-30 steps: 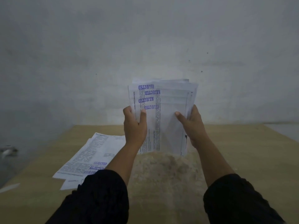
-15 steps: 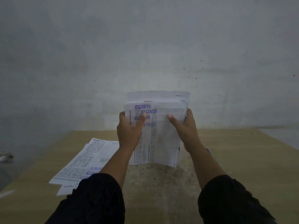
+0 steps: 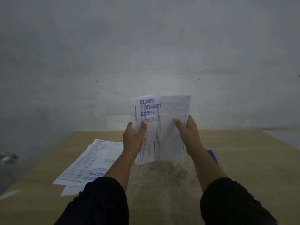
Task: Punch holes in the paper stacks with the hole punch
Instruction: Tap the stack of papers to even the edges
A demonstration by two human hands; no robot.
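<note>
Both hands hold a stack of printed paper (image 3: 164, 127) upright above the wooden table (image 3: 243, 159). The sheets carry blue "REJECTED" stamps near the top and their upper edges are uneven. My left hand (image 3: 134, 138) grips the stack's left edge, thumb on the front. My right hand (image 3: 189, 135) grips the right edge the same way. The stack's bottom edge is at or just above the tabletop. A second pile of stamped sheets (image 3: 90, 161) lies flat on the table to the left. A blue object (image 3: 212, 155) peeks out behind my right wrist; I cannot tell what it is.
A plain grey wall (image 3: 146, 54) rises right behind the table. The tabletop has a worn, pale patch (image 3: 162, 179) under the stack. A metal fitting (image 3: 8, 157) shows at the far left, off the table. Black sleeves cover both forearms.
The upright stack dropped and then rose again between the frames, still held at both side edges. The flat pile on the left has not moved.
</note>
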